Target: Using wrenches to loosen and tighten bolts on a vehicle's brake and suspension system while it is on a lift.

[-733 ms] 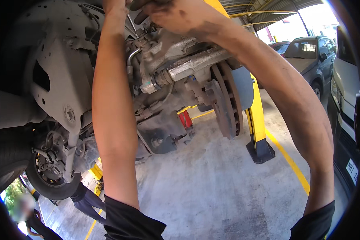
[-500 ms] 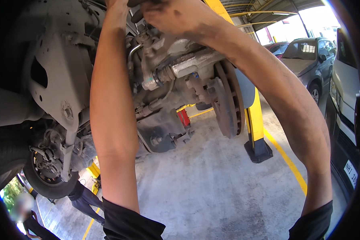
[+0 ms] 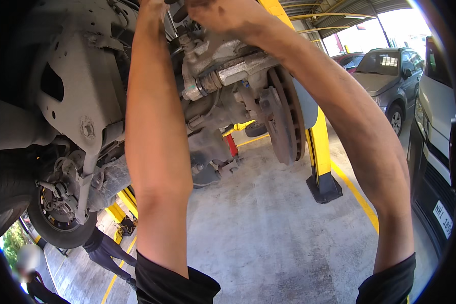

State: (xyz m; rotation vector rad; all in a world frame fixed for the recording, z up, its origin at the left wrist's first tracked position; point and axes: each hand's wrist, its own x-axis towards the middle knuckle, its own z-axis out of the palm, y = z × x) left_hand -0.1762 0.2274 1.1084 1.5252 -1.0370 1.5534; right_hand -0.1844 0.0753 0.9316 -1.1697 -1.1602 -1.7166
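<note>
Both my arms reach up to the underside of a raised vehicle. At the top edge, my left hand [image 3: 153, 5] is mostly cut off and its fingers do not show. Beside it, my right hand [image 3: 215, 14] is curled closed, its fingertips out of sight. A dark rounded part [image 3: 180, 14] shows between the two hands; what it belongs to is unclear. Just below them lie a grimy steering knuckle [image 3: 207, 53] and a silvery metal arm [image 3: 245, 70]. A rusty brake disc [image 3: 289, 119] hangs to their right.
A grey frame bracket [image 3: 81, 96] hangs at left, above a wheel [image 3: 61, 223]. Yellow lift posts [image 3: 319, 147] stand nearby. Parked cars [image 3: 385, 73] and a white vehicle [image 3: 435, 116] line the right. Two people, one in dark trousers [image 3: 109, 253], are at lower left.
The view has shifted slightly, so the undercarriage sits a little differently behind my arms. My left forearm appears farther right. Both hands remain high among the parts.
</note>
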